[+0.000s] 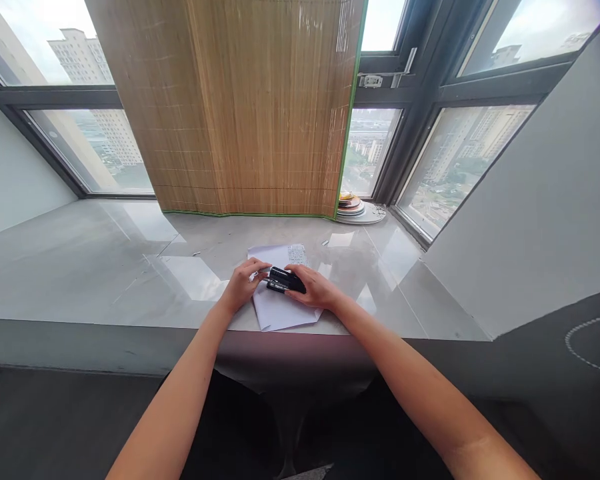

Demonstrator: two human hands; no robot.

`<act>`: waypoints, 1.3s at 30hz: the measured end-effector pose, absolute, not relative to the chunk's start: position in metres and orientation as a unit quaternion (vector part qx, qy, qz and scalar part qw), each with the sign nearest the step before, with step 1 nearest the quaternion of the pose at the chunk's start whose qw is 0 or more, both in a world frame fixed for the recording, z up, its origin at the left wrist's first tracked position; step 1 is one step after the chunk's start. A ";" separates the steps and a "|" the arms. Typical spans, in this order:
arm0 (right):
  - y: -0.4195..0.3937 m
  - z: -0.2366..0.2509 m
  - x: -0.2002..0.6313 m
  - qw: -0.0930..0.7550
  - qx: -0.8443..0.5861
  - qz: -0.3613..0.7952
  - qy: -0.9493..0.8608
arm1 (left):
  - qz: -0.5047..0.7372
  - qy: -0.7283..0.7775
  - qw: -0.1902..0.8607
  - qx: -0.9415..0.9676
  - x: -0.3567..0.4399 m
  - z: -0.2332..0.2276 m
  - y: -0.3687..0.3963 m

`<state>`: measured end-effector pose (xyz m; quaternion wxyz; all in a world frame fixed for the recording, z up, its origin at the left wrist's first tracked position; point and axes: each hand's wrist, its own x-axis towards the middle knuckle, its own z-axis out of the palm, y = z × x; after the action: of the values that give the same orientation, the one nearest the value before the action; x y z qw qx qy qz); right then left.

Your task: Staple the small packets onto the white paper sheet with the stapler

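A black stapler (283, 280) lies on a stack of white paper sheets (280, 311) near the front edge of a glossy grey window ledge (105, 267). My right hand (316, 288) rests over the stapler's right end and grips it. My left hand (243, 283) lies flat on the paper's left side, its fingertips touching the stapler's left end. Printed text shows on the paper's far right corner.
A bamboo blind (250, 107) with green edging hangs to the ledge behind the paper. A stack of plates (353, 205) sits at the back right by the dark window frame. A grey slanted wall (530, 220) closes the right side. Dark floor lies below the ledge.
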<state>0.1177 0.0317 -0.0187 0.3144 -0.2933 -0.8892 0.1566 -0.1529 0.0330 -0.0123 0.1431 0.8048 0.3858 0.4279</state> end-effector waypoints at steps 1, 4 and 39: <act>0.032 -0.019 0.118 0.317 -0.293 0.157 -0.888 | 0.425 0.389 0.152 0.803 -0.154 -0.012 0.032; 0.035 -0.020 0.121 0.341 -0.291 0.158 -0.880 | 0.413 0.408 0.182 0.794 -0.159 -0.010 0.031; 0.041 -0.020 0.130 0.414 -0.311 0.240 -0.821 | 0.348 0.351 0.264 0.828 -0.154 -0.010 0.025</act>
<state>0.1301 0.0407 -0.0203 0.4141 -0.3111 -0.8211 0.2398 -0.1537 0.0254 -0.0096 0.2638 0.8283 0.3509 0.3482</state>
